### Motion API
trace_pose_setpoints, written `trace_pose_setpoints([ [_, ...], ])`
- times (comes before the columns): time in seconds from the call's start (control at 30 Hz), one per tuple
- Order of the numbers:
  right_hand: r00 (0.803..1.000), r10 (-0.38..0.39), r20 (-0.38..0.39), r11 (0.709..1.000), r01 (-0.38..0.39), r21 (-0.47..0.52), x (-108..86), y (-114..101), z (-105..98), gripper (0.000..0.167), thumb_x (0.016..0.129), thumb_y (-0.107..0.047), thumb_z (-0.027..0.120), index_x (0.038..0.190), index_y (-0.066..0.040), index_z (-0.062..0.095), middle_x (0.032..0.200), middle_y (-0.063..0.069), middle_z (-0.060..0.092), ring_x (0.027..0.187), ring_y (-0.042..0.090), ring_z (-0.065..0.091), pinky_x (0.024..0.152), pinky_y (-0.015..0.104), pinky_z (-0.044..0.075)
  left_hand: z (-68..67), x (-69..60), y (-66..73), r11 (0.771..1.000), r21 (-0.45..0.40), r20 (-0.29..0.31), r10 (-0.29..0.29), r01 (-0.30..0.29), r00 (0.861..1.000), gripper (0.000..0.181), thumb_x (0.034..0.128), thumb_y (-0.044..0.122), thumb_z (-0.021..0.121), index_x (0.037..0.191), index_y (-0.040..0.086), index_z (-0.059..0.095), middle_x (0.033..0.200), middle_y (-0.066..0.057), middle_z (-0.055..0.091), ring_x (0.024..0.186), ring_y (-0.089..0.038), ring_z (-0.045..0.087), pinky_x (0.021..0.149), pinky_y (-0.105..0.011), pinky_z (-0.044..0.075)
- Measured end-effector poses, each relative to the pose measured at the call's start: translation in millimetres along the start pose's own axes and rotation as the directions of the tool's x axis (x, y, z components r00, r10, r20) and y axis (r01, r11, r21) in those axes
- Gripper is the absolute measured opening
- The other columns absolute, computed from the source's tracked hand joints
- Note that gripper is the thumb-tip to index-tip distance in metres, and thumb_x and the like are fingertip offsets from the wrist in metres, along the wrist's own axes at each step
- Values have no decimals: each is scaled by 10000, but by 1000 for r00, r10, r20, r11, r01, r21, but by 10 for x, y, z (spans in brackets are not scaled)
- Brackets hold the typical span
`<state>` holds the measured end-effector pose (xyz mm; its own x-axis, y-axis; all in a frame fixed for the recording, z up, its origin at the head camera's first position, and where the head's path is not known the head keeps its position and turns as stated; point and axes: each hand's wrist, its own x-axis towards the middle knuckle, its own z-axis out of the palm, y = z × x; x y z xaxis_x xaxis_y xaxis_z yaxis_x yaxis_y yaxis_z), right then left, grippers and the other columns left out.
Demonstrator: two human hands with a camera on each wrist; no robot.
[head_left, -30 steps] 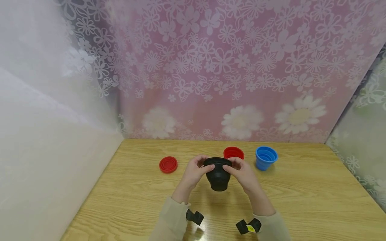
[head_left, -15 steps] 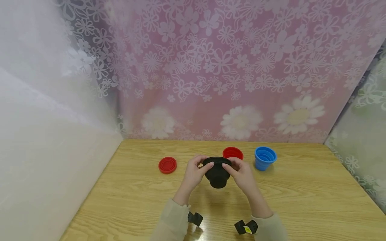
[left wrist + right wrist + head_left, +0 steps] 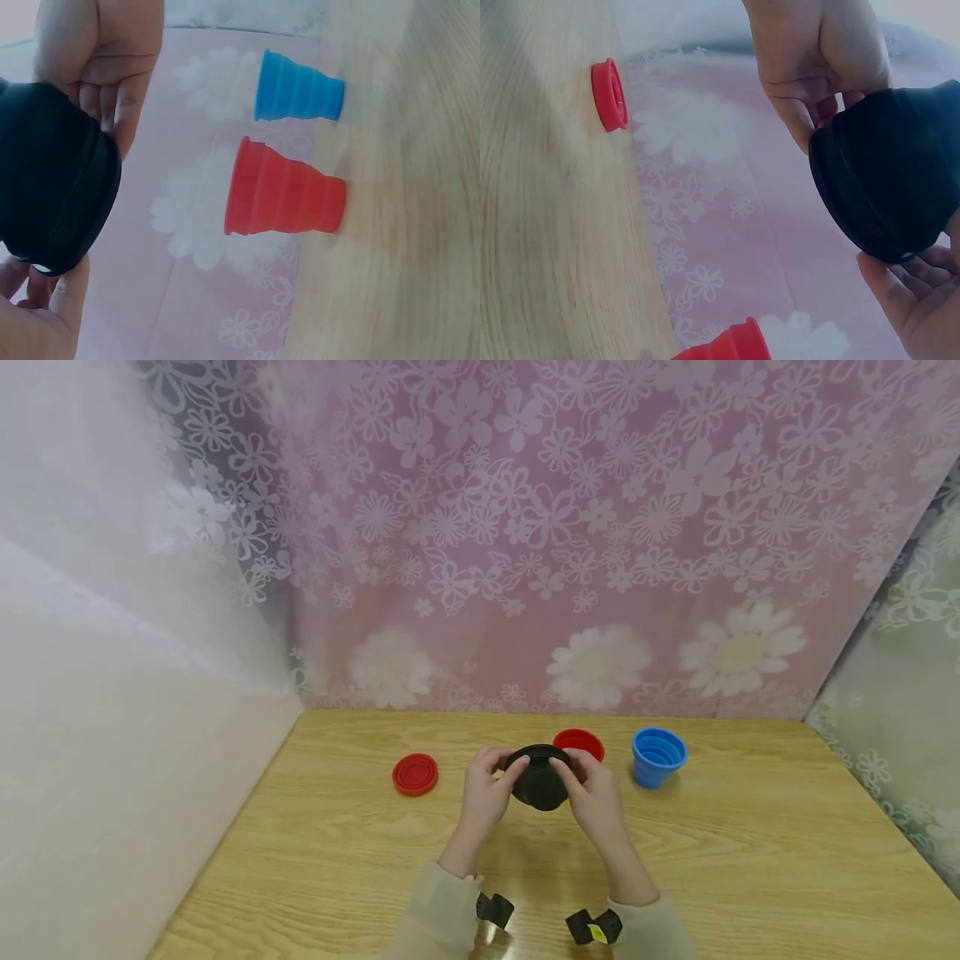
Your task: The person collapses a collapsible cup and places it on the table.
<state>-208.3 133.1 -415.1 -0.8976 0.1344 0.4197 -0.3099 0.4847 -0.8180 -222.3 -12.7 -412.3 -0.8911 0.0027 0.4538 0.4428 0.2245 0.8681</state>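
Note:
A black collapsible cup (image 3: pixel 542 783) is held up above the table between both hands, its base tipped toward the head camera. My left hand (image 3: pixel 483 789) grips its rim on the left, thumb on the outer wall. On the opposite side my right hand (image 3: pixel 597 793) grips the rim the same way. Both wrist views show the black cup (image 3: pixel 52 176) from the side with fingers under and around its rim. Behind the right hand stands a red collapsible cup (image 3: pixel 281 187), partly hidden in the head view. A blue collapsible cup (image 3: pixel 658 758) stands upright to its right.
A flattened red collapsible cup (image 3: pixel 415 774) lies on the wooden table (image 3: pixel 337 860) to the left of the hands. A pink flowered curtain (image 3: pixel 480 568) hangs behind the table's back edge, and a pale wall (image 3: pixel 135 735) borders the left side.
The black cup has tipped so its base faces the head camera more, and it looks shorter. Both hands keep hold of the rim; the forearms have drawn slightly closer together.

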Motion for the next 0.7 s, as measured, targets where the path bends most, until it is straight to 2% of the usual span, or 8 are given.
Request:
trace_pose_setpoints([
  [0.07, 1000, 0, -9, 1000, 0, -1, 8, -8, -2, 215, 820, -175, 636, 955, -8, 635, 759, 80, 630, 614, 172, 549, 521, 211, 475, -30, 0, 93, 999, -22, 22, -36, 36, 999, 157, 806, 89, 643, 872, -53, 646, 773, -81, 536, 708, -150, 502, 622, -227, 433],
  [0.13, 1000, 8, -12, 1000, -8, -1, 18, -12, -7, 210, 824, -168, 632, 958, -7, 635, 760, 82, 629, 619, 172, 546, 530, 208, 475, -74, 6, 142, 991, -93, 70, -91, 98, 993, 178, 825, 97, 623, 914, -57, 635, 811, -79, 547, 732, -132, 506, 643, -221, 449],
  [0.27, 999, 42, -24, 999, -42, 23, 35, -12, -29, 200, 839, -138, 612, 973, 9, 633, 795, 103, 629, 643, 189, 544, 563, 192, 477, -145, 45, 36, 939, -267, 207, -164, 217, 965, 249, 846, 90, 596, 1060, -36, 601, 968, -100, 578, 870, -172, 540, 734, -245, 475],
  [0.3, 998, 52, -30, 998, -51, 29, 37, -10, -38, 195, 842, -127, 607, 976, 12, 633, 805, 108, 628, 649, 192, 542, 571, 186, 477, -156, 54, -2, 922, -305, 243, -166, 238, 956, 276, 846, 82, 593, 1099, -29, 586, 1016, -113, 574, 912, -191, 542, 752, -258, 479],
  [0.4, 996, 78, -45, 996, -76, 44, 39, -1, -69, 187, 843, -108, 603, 978, 16, 635, 818, 114, 627, 652, 197, 538, 564, 180, 473, -160, 62, -107, 899, -358, 321, -135, 252, 937, 343, 845, 62, 588, 1175, -19, 542, 1109, -130, 549, 1004, -204, 518, 802, -262, 462],
  [0.53, 995, 101, -28, 994, -99, 47, 37, 0, -95, 191, 847, -125, 600, 983, 5, 637, 794, 100, 614, 640, 189, 506, 528, 185, 449, -145, 48, -159, 872, -422, 348, -96, 247, 933, 352, 856, -6, 544, 1197, -77, 493, 1120, -173, 527, 980, -179, 520, 803, -251, 457],
  [0.6, 994, 105, -24, 994, -104, 45, 37, -4, -97, 198, 853, -146, 595, 983, -3, 637, 772, 93, 604, 627, 189, 484, 500, 198, 421, -138, 45, -163, 856, -449, 350, -96, 256, 932, 347, 858, -38, 523, 1198, -94, 479, 1103, -175, 525, 950, -158, 524, 788, -250, 461],
  [0.7, 993, 112, -35, 993, -111, 38, 35, -17, -100, 216, 859, -185, 589, 985, -16, 636, 753, 78, 594, 618, 184, 467, 483, 207, 394, -124, 45, -161, 835, -464, 364, -124, 295, 923, 338, 871, -30, 506, 1203, -83, 473, 1073, -128, 531, 921, -138, 524, 771, -266, 473],
])
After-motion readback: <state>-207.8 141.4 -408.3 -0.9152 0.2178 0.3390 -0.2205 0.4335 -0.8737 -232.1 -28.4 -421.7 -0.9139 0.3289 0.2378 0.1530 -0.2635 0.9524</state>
